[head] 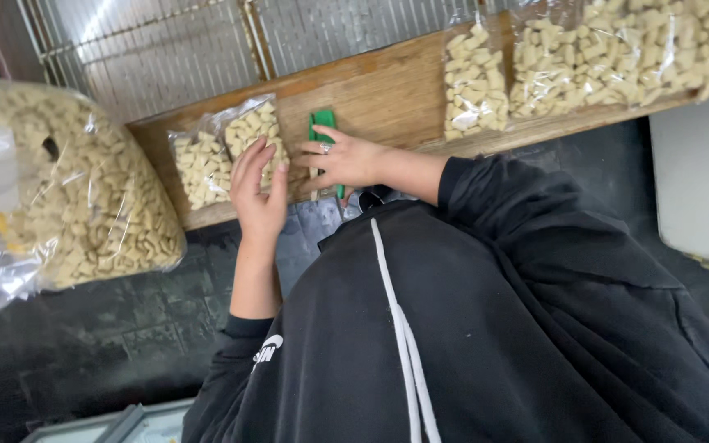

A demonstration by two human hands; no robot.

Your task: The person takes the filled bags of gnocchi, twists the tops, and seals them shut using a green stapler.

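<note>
Hands at a wooden shelf point(387, 94), seen from above over a black hooded top with white drawstrings. Left hand point(258, 193) lies flat, fingers together and extended, palm down on the near edge of a small clear bag of pale snack pieces point(249, 131); it presses rather than pinches, nothing enclosed in it. A second small bag of the same pieces point(198, 168) sits touching the first on its left side, both at the shelf's front edge. Right hand point(346, 160), a ring on one finger, rests fingers loosely spread over a green plastic tool point(322, 123) that lies on the wood just right of the bags; fingertips touch the tool and the bag's edge, but whether the tool is actually gripped cannot be told. Further right along the shelf, well apart from the hands, stand a filled bag point(473, 78) and a larger row of filled bags point(625, 49). At far left a big clear sack of the same pale pieces point(84, 197) stands off the shelf, near the left forearm. Wire grille point(149, 49) behind the shelf; dark tiled floor point(125, 328) below.
</note>
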